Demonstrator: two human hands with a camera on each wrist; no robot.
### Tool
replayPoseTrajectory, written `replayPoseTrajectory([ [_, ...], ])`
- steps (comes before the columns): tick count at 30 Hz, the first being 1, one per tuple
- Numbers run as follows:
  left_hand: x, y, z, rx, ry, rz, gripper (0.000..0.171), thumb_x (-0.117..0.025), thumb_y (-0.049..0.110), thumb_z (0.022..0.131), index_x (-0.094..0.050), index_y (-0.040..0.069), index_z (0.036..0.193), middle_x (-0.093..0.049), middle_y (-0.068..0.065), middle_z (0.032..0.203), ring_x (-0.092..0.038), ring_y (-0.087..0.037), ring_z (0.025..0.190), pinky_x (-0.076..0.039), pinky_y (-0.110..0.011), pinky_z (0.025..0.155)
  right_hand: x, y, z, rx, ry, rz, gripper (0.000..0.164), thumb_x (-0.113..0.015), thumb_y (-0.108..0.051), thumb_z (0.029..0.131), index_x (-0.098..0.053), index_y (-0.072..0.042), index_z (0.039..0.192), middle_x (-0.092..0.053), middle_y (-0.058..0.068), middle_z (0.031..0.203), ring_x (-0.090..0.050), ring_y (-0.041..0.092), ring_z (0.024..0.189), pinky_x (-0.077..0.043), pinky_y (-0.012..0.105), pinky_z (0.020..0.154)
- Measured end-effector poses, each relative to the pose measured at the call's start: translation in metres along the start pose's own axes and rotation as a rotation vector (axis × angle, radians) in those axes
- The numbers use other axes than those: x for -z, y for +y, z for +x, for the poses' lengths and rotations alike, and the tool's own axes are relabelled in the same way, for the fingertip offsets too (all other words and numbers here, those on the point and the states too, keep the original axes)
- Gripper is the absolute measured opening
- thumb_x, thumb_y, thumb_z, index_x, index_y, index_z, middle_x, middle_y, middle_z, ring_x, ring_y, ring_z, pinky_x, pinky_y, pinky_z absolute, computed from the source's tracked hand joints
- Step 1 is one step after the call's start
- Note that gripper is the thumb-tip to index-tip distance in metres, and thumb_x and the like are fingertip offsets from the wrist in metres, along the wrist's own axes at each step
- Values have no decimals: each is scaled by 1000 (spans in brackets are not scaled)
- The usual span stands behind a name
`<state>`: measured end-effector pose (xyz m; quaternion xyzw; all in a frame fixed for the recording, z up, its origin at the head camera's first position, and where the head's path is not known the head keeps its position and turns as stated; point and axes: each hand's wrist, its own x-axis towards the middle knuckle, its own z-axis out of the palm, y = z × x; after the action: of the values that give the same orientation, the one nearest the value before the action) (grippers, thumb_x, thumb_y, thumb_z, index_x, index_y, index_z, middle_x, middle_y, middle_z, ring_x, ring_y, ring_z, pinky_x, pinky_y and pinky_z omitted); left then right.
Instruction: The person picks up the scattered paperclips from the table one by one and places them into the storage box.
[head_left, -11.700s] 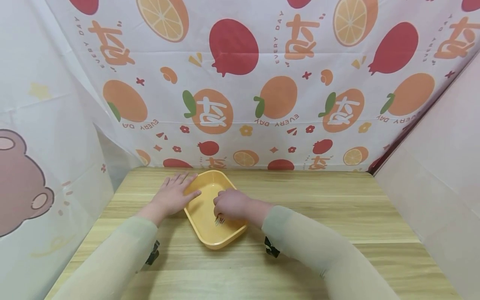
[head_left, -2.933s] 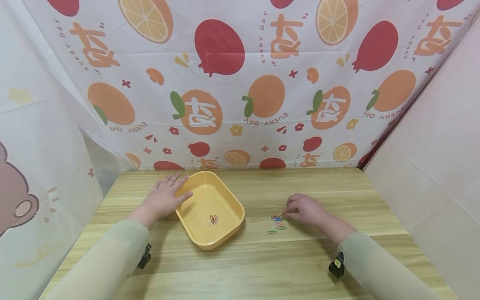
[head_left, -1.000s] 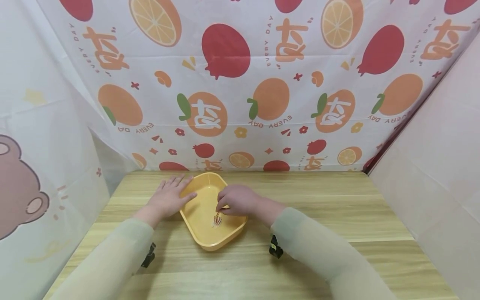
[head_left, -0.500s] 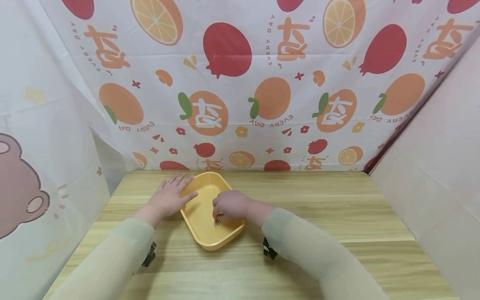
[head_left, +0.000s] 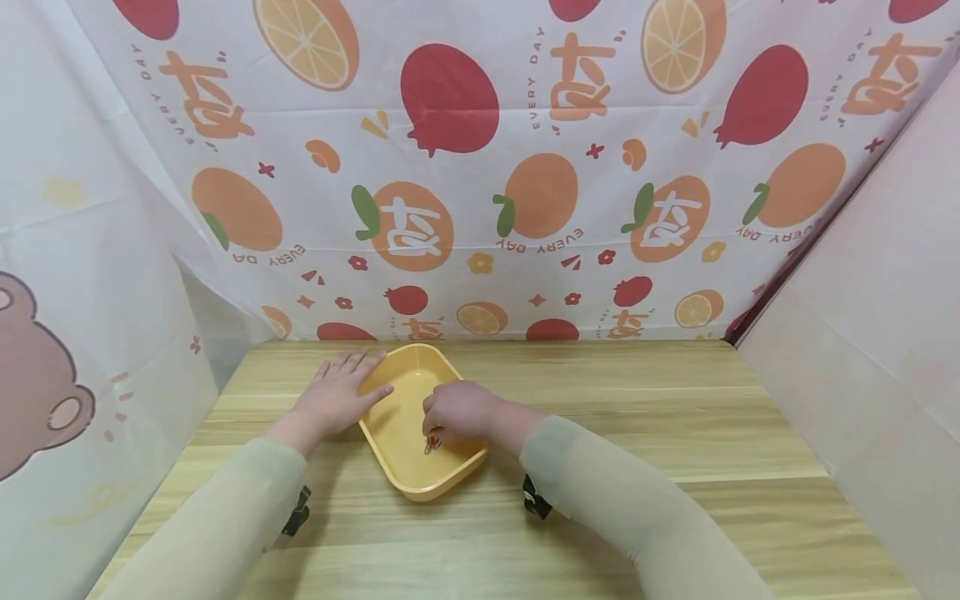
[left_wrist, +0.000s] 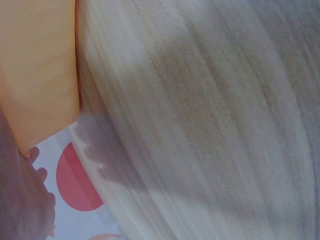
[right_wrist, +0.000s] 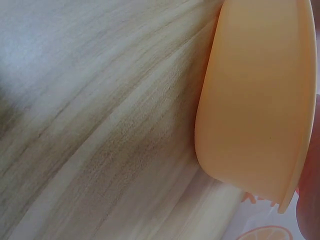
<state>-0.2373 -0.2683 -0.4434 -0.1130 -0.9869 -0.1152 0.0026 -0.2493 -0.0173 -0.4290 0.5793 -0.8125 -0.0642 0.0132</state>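
Observation:
A yellow tray (head_left: 402, 417) lies on the wooden table in the head view, with a small heap of red and white paper clips (head_left: 432, 447) on its floor. My left hand (head_left: 339, 395) rests spread over the tray's left rim, thumb reaching inside. Over the heap, my right hand (head_left: 460, 410) has curled fingers and pinches a reddish paper clip, mostly hidden by the fingertips. In the left wrist view, the tray's outer wall (left_wrist: 40, 65) stands beside part of my left hand (left_wrist: 25, 200). Only the tray's outside (right_wrist: 255, 100) and a sliver of right hand (right_wrist: 309, 185) show in the right wrist view.
The wooden tabletop (head_left: 637, 417) extends to both sides of the tray. A fruit-printed cloth (head_left: 480, 167) hangs along its back edge, with pale cloth walls left and right. My right sleeve (head_left: 600, 471) covers the table just right of the tray.
Earlier my right hand pinched a red clip beside several coloured paper clips on the table. It has since moved left into the tray and lowered to the heap. My left hand keeps its place.

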Motion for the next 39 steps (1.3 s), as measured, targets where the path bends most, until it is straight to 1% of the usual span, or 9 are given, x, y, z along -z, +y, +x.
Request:
replayPoseTrajectory([
  [5, 2, 2, 1, 2, -15, 10, 74, -42, 59, 100, -25, 16, 158, -17, -22, 162, -13, -49, 146, -3, -67, 116, -1, 2, -1, -4, 30, 20, 13, -70, -26, 94, -79, -31, 100, -64, -15, 93, -57, 7, 87, -49, 21, 76],
  [12, 6, 5, 0, 3, -31, 13, 74, -40, 58, 101, -24, 15, 159, -16, -24, 162, -12, -49, 146, -1, -66, 116, -2, 6, -5, -32, 58, 86, 14, -70, -27, 94, -80, -29, 104, -66, -14, 95, -58, 6, 91, -49, 20, 80],
  [14, 6, 5, 0, 3, -32, 12, 75, -39, 60, 101, -24, 15, 159, -16, -23, 162, -12, -49, 146, -1, -66, 116, 0, 7, -8, -43, 69, 98, 15, -70, -26, 94, -79, -28, 105, -67, -13, 97, -59, 6, 93, -49, 19, 82],
  [18, 5, 6, -1, 1, -33, 19, 82, -32, 68, 98, -24, 14, 159, -16, -23, 162, -12, -49, 146, -1, -66, 116, 3, 10, -18, -60, 100, 124, 16, -69, -25, 94, -79, -26, 106, -68, -11, 99, -60, 6, 95, -49, 19, 84],
  [22, 4, 4, -1, 1, -32, 26, 85, -27, 73, 96, -24, 14, 159, -15, -23, 162, -11, -49, 147, -1, -67, 116, 6, 15, -30, -84, 138, 181, 16, -69, -25, 95, -79, -24, 108, -67, -9, 100, -59, 7, 95, -48, 19, 85],
  [26, 2, 2, 0, 2, -28, 22, 79, -34, 66, 99, -24, 15, 158, -15, -23, 162, -10, -49, 147, -2, -67, 116, 11, 19, -46, -132, 179, 246, 17, -70, -24, 94, -79, -21, 108, -66, -5, 100, -59, 9, 94, -49, 22, 85],
  [29, 1, 2, 1, -1, -25, 18, 76, -38, 61, 100, -25, 15, 158, -15, -23, 162, -11, -49, 147, -3, -67, 116, 12, 22, -58, -186, 198, 279, 18, -70, -24, 94, -79, -20, 109, -65, -5, 100, -59, 10, 93, -50, 25, 86],
  [34, 0, 1, 1, -5, -24, 21, 75, -40, 60, 100, -24, 15, 159, -17, -23, 162, -11, -49, 147, -3, -67, 116, 7, 29, -80, -259, 234, 321, 18, -72, -24, 93, -79, -20, 109, -64, -6, 100, -58, 10, 92, -51, 28, 86],
  [39, 2, 2, 1, -5, -19, 18, 75, -40, 60, 100, -25, 15, 158, -18, -24, 161, -12, -49, 146, -4, -67, 116, -2, 36, -105, -265, 289, 308, 16, -73, -24, 92, -79, -19, 106, -66, -4, 99, -60, 12, 92, -53, 29, 87],
])
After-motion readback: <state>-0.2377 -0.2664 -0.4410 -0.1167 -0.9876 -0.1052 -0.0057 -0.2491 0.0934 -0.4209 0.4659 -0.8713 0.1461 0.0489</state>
